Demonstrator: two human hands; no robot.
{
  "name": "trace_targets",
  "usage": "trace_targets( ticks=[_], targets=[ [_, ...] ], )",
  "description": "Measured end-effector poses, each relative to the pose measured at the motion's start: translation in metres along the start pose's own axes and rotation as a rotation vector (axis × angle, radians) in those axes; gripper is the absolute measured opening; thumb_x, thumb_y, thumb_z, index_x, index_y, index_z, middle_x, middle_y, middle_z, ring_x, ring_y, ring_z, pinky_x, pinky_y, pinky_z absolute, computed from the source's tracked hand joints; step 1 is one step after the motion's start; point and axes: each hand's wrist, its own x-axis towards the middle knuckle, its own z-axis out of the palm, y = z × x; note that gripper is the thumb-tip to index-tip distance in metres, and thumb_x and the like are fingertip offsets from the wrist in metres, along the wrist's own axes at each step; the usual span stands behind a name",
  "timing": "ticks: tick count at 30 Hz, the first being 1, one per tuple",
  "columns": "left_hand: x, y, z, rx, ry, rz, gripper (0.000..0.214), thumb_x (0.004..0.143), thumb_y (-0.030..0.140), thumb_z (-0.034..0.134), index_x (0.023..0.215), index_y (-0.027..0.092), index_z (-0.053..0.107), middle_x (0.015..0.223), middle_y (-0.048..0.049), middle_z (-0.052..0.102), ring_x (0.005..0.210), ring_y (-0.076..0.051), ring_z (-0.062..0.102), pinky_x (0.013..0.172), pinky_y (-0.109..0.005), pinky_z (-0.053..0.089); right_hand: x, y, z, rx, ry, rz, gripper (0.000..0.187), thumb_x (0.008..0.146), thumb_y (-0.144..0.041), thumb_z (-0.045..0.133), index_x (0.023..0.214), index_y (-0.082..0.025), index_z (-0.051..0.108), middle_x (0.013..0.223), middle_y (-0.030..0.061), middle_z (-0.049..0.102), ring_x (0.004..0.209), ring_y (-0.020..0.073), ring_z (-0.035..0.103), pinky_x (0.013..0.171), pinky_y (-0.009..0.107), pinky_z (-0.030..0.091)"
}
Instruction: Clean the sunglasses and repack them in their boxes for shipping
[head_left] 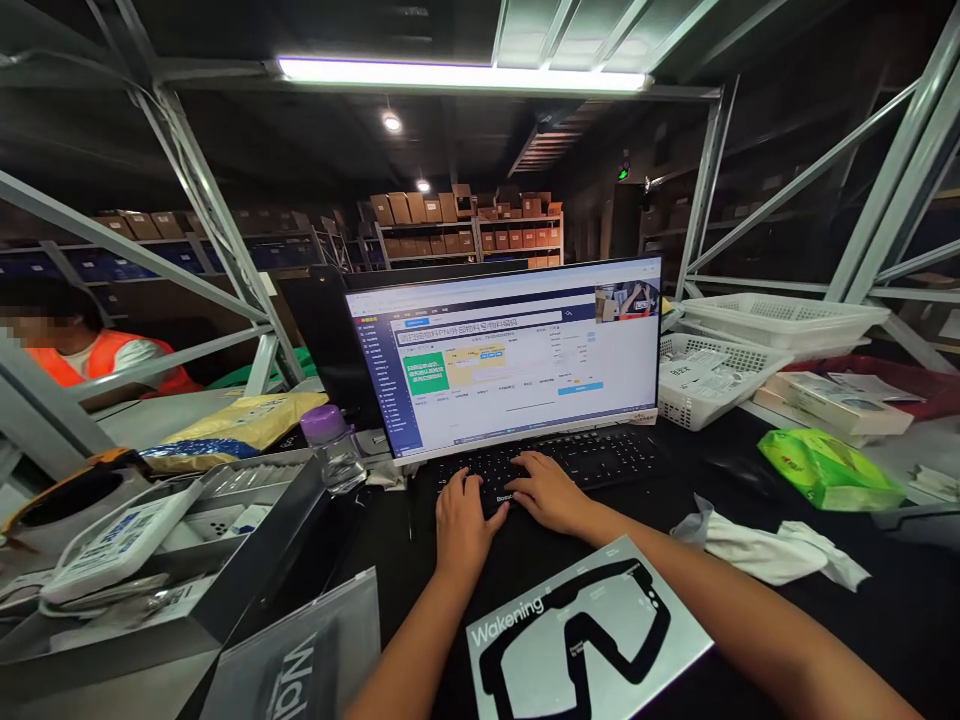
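Observation:
My left hand (463,522) rests on the left part of a black keyboard (600,458), fingers spread and holding nothing. Beside it, my right hand (550,492) lies over the middle of the keys, also open and empty. Behind the keyboard stands a lit monitor (510,350) showing a page with a green block and a small camera picture. Between my forearms is a white flat box (536,652) printed "Wakening" with a black goggle-frame outline. A clear zip bag (300,650) with grey lettering lies left of my left forearm.
At left are a grey box (247,590) of packaged items, a purple-capped bottle (335,450) and a yellow mailer (232,430). White baskets (780,310), a green tissue pack (829,470), a dark mouse (739,472) and crumpled tissue (772,548) lie right. A person in an orange vest (97,355) sits far left.

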Motion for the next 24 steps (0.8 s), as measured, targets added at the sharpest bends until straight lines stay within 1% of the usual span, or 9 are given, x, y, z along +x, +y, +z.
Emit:
trace_targets(
  ticks=[1,3,6,8,11,14,17,20,24],
  targets=[
    [0.0,0.0,0.0,-0.001,-0.004,-0.002,0.038,0.08,0.032,0.073,0.111,0.017,0.057,0.128,-0.0154,0.056,0.12,-0.034,0.054,0.105,-0.05,0.045,0.001,0.0,-0.001,-0.005,0.001,0.001,0.025,0.096,-0.025,0.058,0.115,-0.024,0.074,0.14,0.0114,0.058,0.137,0.0293,0.044,0.115,0.049,0.035],
    [-0.001,0.0,0.001,-0.005,-0.012,-0.005,0.038,0.08,0.031,0.072,0.112,0.018,0.056,0.126,-0.0146,0.056,0.119,-0.034,0.055,0.104,-0.05,0.045,0.004,0.0,-0.004,-0.011,0.008,0.019,0.031,0.098,-0.024,0.055,0.125,-0.021,0.069,0.139,0.012,0.059,0.137,0.0291,0.043,0.117,0.05,0.032],
    [-0.001,0.0,0.002,-0.018,-0.021,-0.01,0.042,0.081,0.03,0.07,0.117,0.018,0.053,0.126,-0.0135,0.056,0.119,-0.033,0.055,0.102,-0.048,0.046,0.011,0.002,-0.011,-0.013,0.017,0.049,0.044,0.1,-0.022,0.048,0.144,-0.017,0.051,0.13,0.0126,0.066,0.132,0.0271,0.048,0.118,0.053,0.028],
    [-0.001,0.001,0.003,-0.026,-0.024,-0.015,0.044,0.081,0.029,0.069,0.12,0.019,0.051,0.125,-0.0131,0.056,0.118,-0.032,0.056,0.101,-0.048,0.047,0.014,0.003,-0.014,-0.012,0.013,0.045,0.047,0.101,-0.022,0.045,0.148,-0.019,0.045,0.122,0.01,0.07,0.131,0.0259,0.049,0.119,0.053,0.025],
    [-0.001,0.001,0.003,-0.032,-0.027,-0.022,0.047,0.082,0.029,0.069,0.123,0.018,0.049,0.125,-0.0136,0.057,0.117,-0.032,0.056,0.101,-0.048,0.047,0.013,0.004,-0.015,-0.015,0.013,0.026,0.047,0.1,-0.023,0.046,0.147,-0.021,0.045,0.129,0.0092,0.067,0.134,0.0259,0.046,0.119,0.052,0.024],
    [-0.001,0.0,0.004,-0.034,-0.029,-0.024,0.047,0.082,0.029,0.068,0.123,0.017,0.049,0.125,-0.0134,0.056,0.118,-0.032,0.056,0.101,-0.048,0.047,0.008,0.003,-0.012,-0.021,0.041,0.041,0.046,0.097,-0.02,0.047,0.143,-0.016,0.048,0.139,0.0125,0.058,0.133,0.0271,0.045,0.117,0.05,0.028],
    [-0.002,-0.001,0.004,-0.033,-0.032,-0.026,0.045,0.082,0.028,0.068,0.121,0.016,0.051,0.126,-0.0145,0.056,0.119,-0.032,0.056,0.102,-0.048,0.047,0.004,0.001,-0.007,-0.023,0.05,0.049,0.04,0.095,-0.018,0.05,0.135,-0.014,0.055,0.131,0.0136,0.062,0.126,0.0269,0.05,0.113,0.047,0.035],
    [-0.002,-0.002,0.003,-0.036,-0.035,-0.025,0.039,0.082,0.028,0.067,0.118,0.017,0.054,0.126,-0.0143,0.057,0.118,-0.032,0.057,0.101,-0.048,0.047,0.001,-0.002,-0.003,-0.026,0.032,0.037,0.035,0.095,-0.021,0.054,0.129,-0.015,0.06,0.127,0.0131,0.064,0.119,0.0262,0.056,0.106,0.043,0.042],
    [-0.001,-0.002,0.002,-0.045,-0.041,-0.031,0.033,0.084,0.028,0.065,0.114,0.019,0.056,0.125,-0.0131,0.057,0.118,-0.031,0.057,0.101,-0.047,0.048,0.0,-0.004,-0.003,-0.035,0.009,0.029,0.035,0.095,-0.024,0.058,0.128,-0.017,0.06,0.127,0.0122,0.063,0.118,0.0264,0.057,0.104,0.043,0.044]
  ],
)
